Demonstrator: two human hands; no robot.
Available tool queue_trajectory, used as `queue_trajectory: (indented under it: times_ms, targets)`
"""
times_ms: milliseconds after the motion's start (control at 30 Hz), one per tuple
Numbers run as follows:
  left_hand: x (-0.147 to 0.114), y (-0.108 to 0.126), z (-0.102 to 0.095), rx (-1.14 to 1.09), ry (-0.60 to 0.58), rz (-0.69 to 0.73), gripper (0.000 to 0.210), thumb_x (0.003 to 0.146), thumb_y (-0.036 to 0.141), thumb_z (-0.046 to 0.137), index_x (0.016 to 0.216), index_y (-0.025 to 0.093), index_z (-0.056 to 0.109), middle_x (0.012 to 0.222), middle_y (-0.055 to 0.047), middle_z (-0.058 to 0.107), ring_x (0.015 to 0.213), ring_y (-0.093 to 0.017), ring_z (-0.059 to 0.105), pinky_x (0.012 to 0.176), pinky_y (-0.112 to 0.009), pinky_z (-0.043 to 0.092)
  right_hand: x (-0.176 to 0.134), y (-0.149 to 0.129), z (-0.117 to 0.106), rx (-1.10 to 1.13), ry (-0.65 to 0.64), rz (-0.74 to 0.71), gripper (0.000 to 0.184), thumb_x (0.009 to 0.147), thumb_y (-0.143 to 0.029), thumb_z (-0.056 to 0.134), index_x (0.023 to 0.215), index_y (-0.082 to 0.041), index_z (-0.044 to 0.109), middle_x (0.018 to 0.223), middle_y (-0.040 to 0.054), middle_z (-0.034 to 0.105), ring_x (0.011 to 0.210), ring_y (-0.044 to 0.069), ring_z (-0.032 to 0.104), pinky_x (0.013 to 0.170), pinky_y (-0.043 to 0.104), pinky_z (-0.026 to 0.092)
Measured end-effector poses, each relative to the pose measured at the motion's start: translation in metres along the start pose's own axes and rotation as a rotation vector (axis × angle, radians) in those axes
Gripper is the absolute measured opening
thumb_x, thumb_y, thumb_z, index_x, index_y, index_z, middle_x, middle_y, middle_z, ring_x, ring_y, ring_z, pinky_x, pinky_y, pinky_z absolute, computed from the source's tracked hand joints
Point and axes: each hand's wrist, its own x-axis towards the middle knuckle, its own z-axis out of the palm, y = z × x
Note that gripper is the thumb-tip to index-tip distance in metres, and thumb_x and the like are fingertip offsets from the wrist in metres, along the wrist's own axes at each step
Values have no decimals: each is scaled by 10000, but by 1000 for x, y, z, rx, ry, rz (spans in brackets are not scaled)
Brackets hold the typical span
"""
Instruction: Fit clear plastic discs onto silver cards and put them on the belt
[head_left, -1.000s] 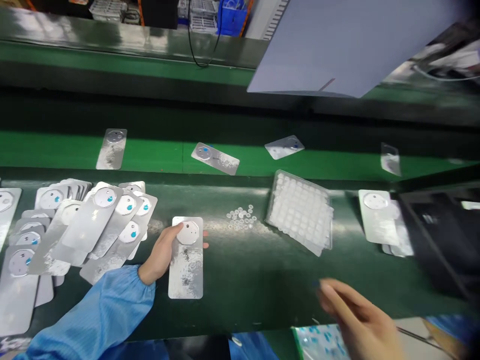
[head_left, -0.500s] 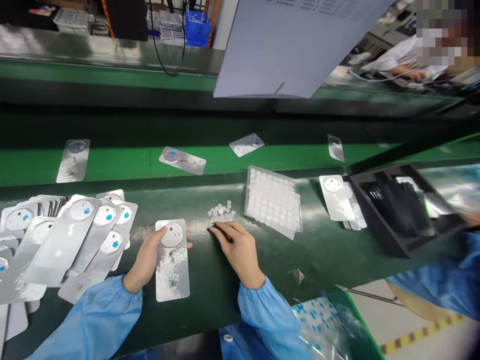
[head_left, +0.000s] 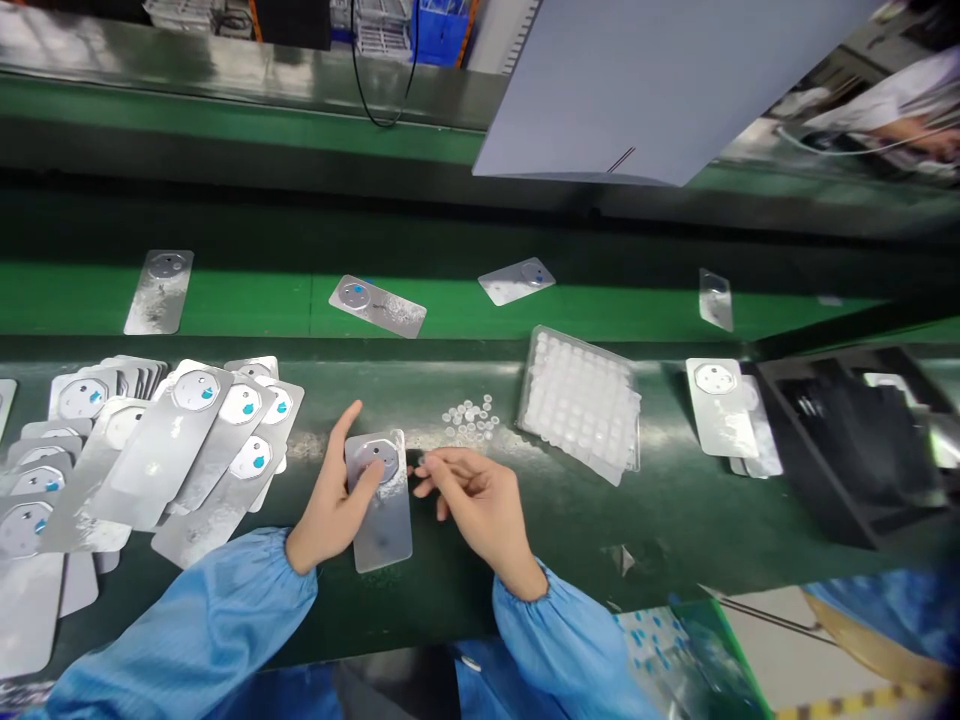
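Right at the front of the green table (head_left: 555,560), just right of a big messy heap of silver plates (head_left: 161,455), the left hand (head_left: 334,510) has one silver plate (head_left: 382,535) gripped, thumb pressed flat over the round bit near its top, index finger sticking up past the left edge, and a couple of dark fingertips poking out behind the right edge. Can't tell if the plate's bottom edge touches the table. Right hand (head_left: 484,495) sits just beside that same edge, thumb and index finger pinched together; if there's something between them it's too tiny for me to make out. Just past those fingers there's a little scatter of clear rings (head_left: 471,418), and near that, on the right, a clear tray (head_left: 639,450) full of white round bits sitting at an angle. Further right, a few more plates (head_left: 720,410) overlap next to a black box (head_left: 817,490) with dark stuff in it. Lots of the heaped plates have a blue dot in the round part, btw. Behind all this, four more pieces lie well apart along a bright green strip (head_left: 450,320). Down by the front edge, a see-through bag (head_left: 656,640) shows small blue bits, and somebody else's blue sleeve (head_left: 892,610) comes in at far right.
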Motion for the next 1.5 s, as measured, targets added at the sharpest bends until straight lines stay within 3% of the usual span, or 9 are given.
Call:
queue_trajectory:
  times_ms: [100, 167, 267, 367, 567, 800, 1000, 1267, 1500]
  targets:
    - [-4, -5, 1, 238, 21, 171, 570, 966, 386, 655, 1490, 215, 511, 1285, -120, 710, 1080, -247, 713, 978, -323, 541, 0, -12, 15, 282, -93, 152, 383, 860, -542, 755, 890, -162, 720, 789, 95, 774, 612, 202, 734, 381, 222, 505]
    - [-4, -5, 2, 322, -9, 258, 341, 978, 356, 635, 1273, 200, 707, 1210, -113, 751, 1090, -260, 712, 959, -321, 548, 1, -15, 20, 343, -105, 174, 384, 836, -539, 779, 863, -160, 722, 737, 74, 753, 574, 174, 703, 378, 203, 487]
    - [-1, -3, 3, 364, 1, 305, 213, 935, 321, 697, 1089, 230, 814, 1073, -81, 807, 1001, -260, 746, 902, -327, 573, 1, -17, 23, 361, -105, 189, 387, 818, -544, 792, 818, -164, 718, 638, 26, 694, 455, 108, 585, 349, 180, 424]
    - [2, -1, 4, 367, 39, 273, 167, 896, 304, 741, 1024, 263, 841, 964, -54, 824, 863, -250, 764, 805, -330, 596, 0, -16, 22, 345, -121, 217, 411, 805, -570, 793, 776, -169, 710, 596, 2, 651, 408, 78, 495, 338, 180, 391]
    - [2, -2, 1, 372, 10, 278, 155, 905, 294, 739, 1014, 266, 845, 952, -49, 827, 896, -248, 768, 833, -330, 597, 3, -17, 11, 208, -205, 186, 381, 801, -540, 810, 766, -170, 728, 535, -22, 590, 402, 77, 442, 360, 199, 356]
    - [1, 1, 3, 343, -25, 278, 196, 892, 313, 758, 1060, 247, 833, 1027, -75, 820, 870, -244, 773, 729, -312, 613, 3, -26, 0, 76, -252, 107, 377, 849, -544, 760, 797, -171, 740, 617, 17, 654, 523, 130, 573, 482, 241, 469]
    - [1, 0, 2, 355, -8, 363, 113, 892, 265, 758, 957, 261, 850, 958, -49, 827, 860, -237, 780, 784, -323, 620, 2, -25, 2, 80, -248, 117, 435, 865, -598, 718, 766, -175, 725, 520, -17, 563, 456, 115, 500, 433, 237, 410]
    - [3, -4, 1, 342, -4, 394, 176, 877, 248, 778, 1035, 300, 835, 1035, -33, 818, 952, -253, 782, 884, -347, 619, 3, -32, 0, 171, -353, 245, 417, 849, -582, 751, 806, -169, 713, 506, -52, 511, 416, 74, 358, 397, 218, 280]
    - [3, -1, 1, 353, -28, 395, 133, 872, 250, 786, 986, 284, 847, 1003, -36, 824, 919, -243, 784, 874, -336, 619, 3, -26, -1, 141, -325, 217, 402, 817, -569, 790, 794, -171, 734, 496, -45, 528, 427, 92, 427, 405, 224, 337]
